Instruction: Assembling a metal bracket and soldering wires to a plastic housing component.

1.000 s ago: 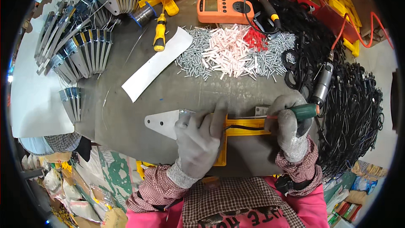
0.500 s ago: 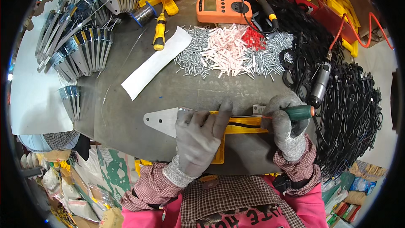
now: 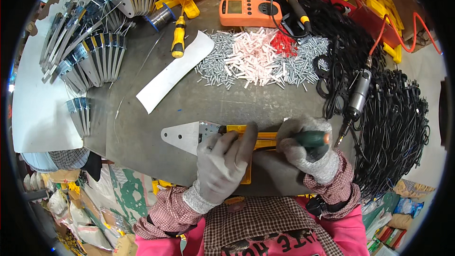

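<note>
My gloved left hand is closed over a yellow plastic frame, its fingers curled across the top. A flat silver metal plate with a tapered, holed end sticks out to the left of that frame. In my right fist, also gloved, is a screwdriver with a dark green handle and orange end. That hand sits over the right end of the yellow frame. The screwdriver's tip is hidden by the hand, and the handle is a little blurred.
Loose silver screws, pale pink sleeves and red pieces lie beyond my hands. A white strip, yellow screwdriver, orange meter, air screwdriver, black cables and metal plates surround them.
My right hand has moved left along the yellow frame, with the screwdriver handle now pointing more toward the camera. My left hand has shifted slightly nearer, baring more of the metal plate.
</note>
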`<state>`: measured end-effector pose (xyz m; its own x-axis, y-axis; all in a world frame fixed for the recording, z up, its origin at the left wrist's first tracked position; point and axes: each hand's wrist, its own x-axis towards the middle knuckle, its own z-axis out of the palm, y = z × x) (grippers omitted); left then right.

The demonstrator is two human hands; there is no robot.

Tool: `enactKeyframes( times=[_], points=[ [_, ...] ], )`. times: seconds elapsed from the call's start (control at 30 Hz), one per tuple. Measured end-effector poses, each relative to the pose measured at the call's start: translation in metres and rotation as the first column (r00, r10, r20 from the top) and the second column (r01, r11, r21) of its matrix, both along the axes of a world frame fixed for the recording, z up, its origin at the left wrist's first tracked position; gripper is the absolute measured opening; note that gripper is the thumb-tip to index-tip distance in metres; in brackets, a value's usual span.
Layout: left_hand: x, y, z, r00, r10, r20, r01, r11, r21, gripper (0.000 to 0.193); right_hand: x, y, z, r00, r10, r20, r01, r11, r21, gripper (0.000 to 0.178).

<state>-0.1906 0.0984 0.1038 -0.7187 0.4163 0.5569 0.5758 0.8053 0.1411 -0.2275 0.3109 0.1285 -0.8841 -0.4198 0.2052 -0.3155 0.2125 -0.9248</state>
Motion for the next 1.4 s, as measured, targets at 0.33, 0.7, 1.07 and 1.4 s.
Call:
enactKeyframes(
  times=[0.33, 0.7, 1.07, 1.4],
  points=[
    [0.009, -0.004, 0.0, 0.992, 0.073, 0.104, -0.081, 0.993, 0.084, 0.061, -0.007, -0.009, -0.007, 0.966, 0.091, -0.244, -0.035, 0.973, 0.227, 0.029],
    [0.014, -0.002, 0.0, 0.983, 0.119, 0.14, -0.125, 0.992, 0.03, 0.061, -0.004, -0.014, 0.004, 0.968, 0.158, -0.195, -0.084, 0.937, 0.34, 0.02],
    [0.002, -0.024, 0.101, 0.97, -0.2, 0.14, 0.141, 0.927, 0.348, 0.062, 0.003, -0.034, 0.033, 0.959, 0.193, -0.209, -0.108, 0.926, 0.361, 0.022],
    [-0.064, 0.033, 0.081, 0.895, -0.446, 0.01, 0.413, 0.837, 0.36, 0.057, 0.003, -0.027, -0.001, 0.963, -0.151, -0.223, 0.154, 0.988, -0.007, 0.025]
  ],
)
